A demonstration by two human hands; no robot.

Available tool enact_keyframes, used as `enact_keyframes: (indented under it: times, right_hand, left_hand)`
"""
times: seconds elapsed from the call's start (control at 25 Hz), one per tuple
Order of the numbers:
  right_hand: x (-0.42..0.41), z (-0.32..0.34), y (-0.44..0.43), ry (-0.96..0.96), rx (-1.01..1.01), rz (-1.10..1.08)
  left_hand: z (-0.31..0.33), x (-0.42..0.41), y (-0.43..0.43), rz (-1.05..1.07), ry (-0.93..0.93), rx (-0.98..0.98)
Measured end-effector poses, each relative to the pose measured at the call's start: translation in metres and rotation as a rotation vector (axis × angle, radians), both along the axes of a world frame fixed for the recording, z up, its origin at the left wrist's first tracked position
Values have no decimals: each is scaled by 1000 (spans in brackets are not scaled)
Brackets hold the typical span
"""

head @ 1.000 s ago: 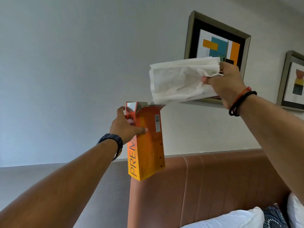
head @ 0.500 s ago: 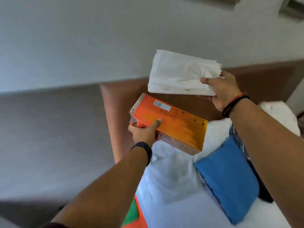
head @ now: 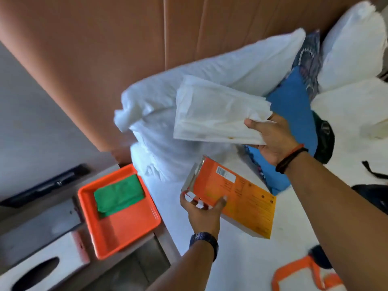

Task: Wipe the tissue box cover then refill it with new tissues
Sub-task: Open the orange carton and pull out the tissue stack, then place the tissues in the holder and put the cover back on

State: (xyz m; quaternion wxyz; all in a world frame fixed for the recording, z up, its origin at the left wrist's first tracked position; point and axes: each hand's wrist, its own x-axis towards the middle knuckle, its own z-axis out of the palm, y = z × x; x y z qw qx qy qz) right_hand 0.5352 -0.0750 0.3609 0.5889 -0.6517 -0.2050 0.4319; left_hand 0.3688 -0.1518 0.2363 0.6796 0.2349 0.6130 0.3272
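Observation:
My right hand point(head: 275, 139) grips a thick stack of white tissues point(head: 216, 114), held above the bed. Below it, my left hand point(head: 202, 211) holds an orange cardboard tissue carton point(head: 237, 196) by its opened end, lying flat over the white sheet. The white tissue box cover point(head: 42, 263) with a dark oval slot sits at the bottom left on the bedside table. A green cloth point(head: 118, 195) lies folded in an orange tray point(head: 126, 225) beside it.
White pillows point(head: 210, 66) and a blue cushion point(head: 294, 101) lean on the brown padded headboard point(head: 105, 49). A dark cap point(head: 324, 139) and black straps lie on the bed at right. An orange-trimmed bag point(head: 302, 278) sits at the bottom right.
The view has swung down from the wall to the bed and bedside table. Both hands have come down, the carton has turned from upright to lying flat, and the tissues stay out of it.

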Motion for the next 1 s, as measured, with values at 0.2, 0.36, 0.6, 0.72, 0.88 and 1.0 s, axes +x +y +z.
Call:
enact_keyframes:
  times: [0.2, 0.36, 0.6, 0.72, 0.88, 1.0]
  right_hand:
    - [18, -79, -10, 41, -69, 29]
    - [20, -97, -4, 73, -71, 49]
    - [0, -55, 16, 73, -5, 102]
    - [-44, -4, 41, 86, 57, 231]
    - [-149, 69, 81, 149, 207, 566]
    - [-237, 95, 111, 148, 192, 852]
  left_hand:
    - [-68, 32, 5, 150, -43, -89]
    - [-83, 31, 16, 117, 14, -90]
    - [-39, -26, 77, 393, 371, 189]
    - [4, -75, 129, 394, -74, 87]
    - [44, -158, 162, 124, -626, -33]
    - [69, -238, 171, 28, -874, 76]
